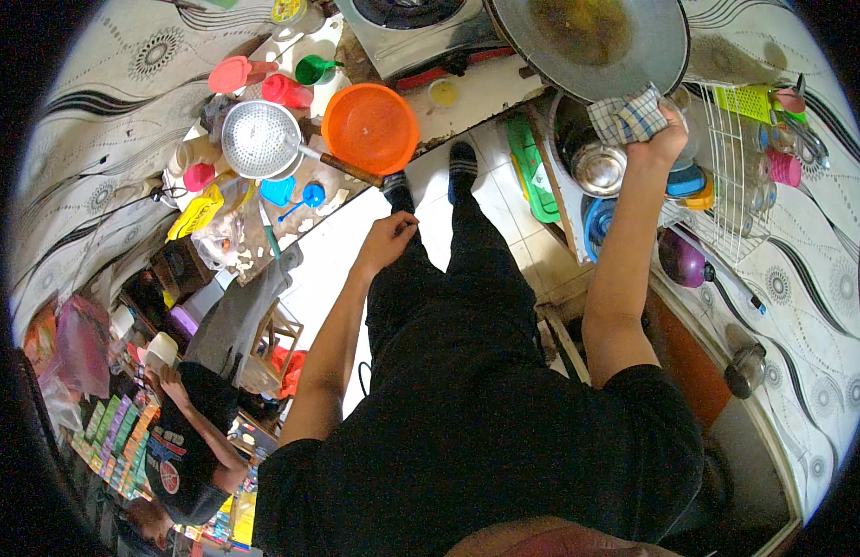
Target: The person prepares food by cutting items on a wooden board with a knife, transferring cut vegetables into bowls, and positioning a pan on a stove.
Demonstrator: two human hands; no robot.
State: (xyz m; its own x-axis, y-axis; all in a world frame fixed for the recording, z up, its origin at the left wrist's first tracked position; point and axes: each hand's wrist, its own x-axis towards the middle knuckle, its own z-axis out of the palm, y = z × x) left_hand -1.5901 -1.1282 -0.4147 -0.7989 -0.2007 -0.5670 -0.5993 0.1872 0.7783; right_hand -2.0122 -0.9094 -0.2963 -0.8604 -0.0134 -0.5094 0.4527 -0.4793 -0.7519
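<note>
My right hand (659, 138) grips a folded checkered cloth (626, 118). The cloth lies against the near rim of a large grey wok (625, 66), and the view's top edge cuts the wok off. A yellowish-brown liquid (583, 24) pools in its bottom. In front of my body hangs my left hand (390, 240), its fingers curled together and nothing visible in them. Nearest to it is the wooden handle of a perforated metal strainer (261, 138), which reaches past the counter edge beside an orange plastic basin (370, 129).
A gas stove (402, 38) stands at the top. On the left counter lie a green-handled knife (269, 233), a blue lid (277, 190) and a red cup (287, 90). Right are a metal bowl (599, 169) and a white wire rack (732, 174). Another person (193, 432) is at lower left.
</note>
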